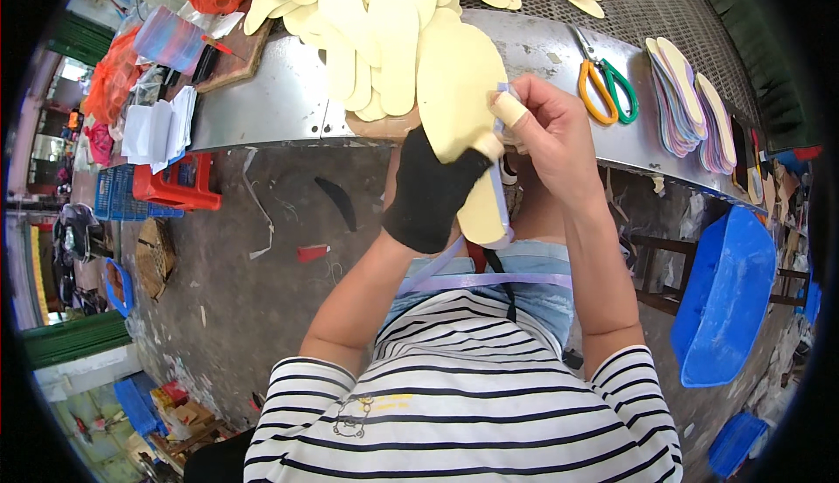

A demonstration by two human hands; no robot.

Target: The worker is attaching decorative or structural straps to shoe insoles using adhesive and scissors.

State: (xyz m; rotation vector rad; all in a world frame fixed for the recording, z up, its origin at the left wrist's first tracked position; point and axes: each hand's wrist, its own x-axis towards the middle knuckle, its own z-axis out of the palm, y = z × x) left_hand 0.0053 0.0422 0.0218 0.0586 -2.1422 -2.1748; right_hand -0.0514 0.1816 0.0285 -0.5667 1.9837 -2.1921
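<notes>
A pale yellow insole [459, 81] is held up in front of me, over the near edge of the metal table. My left hand [431, 190], in a black fingerless glove, is closed around its middle, with the thumb on its face. A narrow lavender strip [500, 199] runs along the insole's right edge and round its lower end, and a loose length trails across my lap. My right hand [551, 125] is bare, with pale tape on the thumb. It pinches the strip against the insole's upper right edge.
Behind the insole lies a heap of yellow insoles [350, 24]. Scissors [605, 85] with orange and green handles rest right of my hands, and stacked edged insoles [682, 103] lie farther right. A blue tub [725, 299] stands below; a red stool [179, 184] is at left.
</notes>
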